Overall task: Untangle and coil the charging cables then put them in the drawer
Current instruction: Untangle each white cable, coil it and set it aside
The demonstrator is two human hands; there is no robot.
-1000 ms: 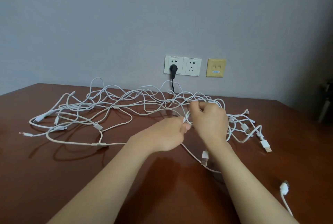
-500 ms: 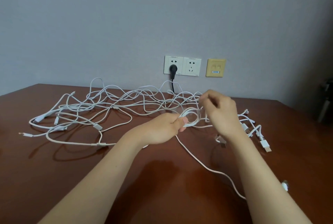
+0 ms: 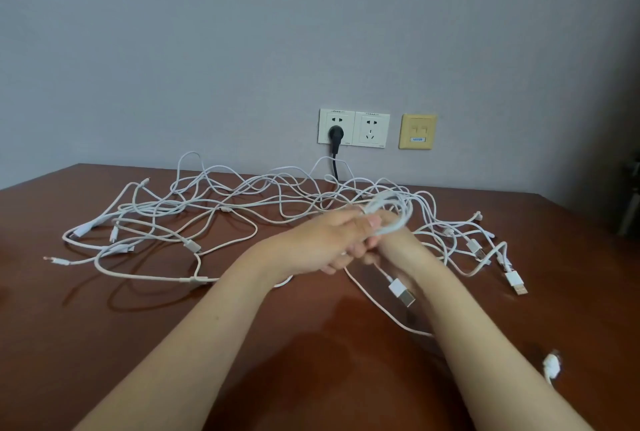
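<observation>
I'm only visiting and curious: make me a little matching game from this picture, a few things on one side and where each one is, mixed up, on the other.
Things:
1 black plug
2 coiled cable
3 yellow plate
4 cable tangle

Places:
a pinched by the left hand
b right of the sockets
c spread on the table
d in the left one of the sockets

Pairs: 1-d, 2-a, 3-b, 4-c.

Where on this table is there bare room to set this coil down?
Widest bare table: near left, between the left forearm and the tangled cables. A narrower patch lies between both forearms. Crowded: the back under the sockets, and right of the coil, among the USB plugs.
</observation>
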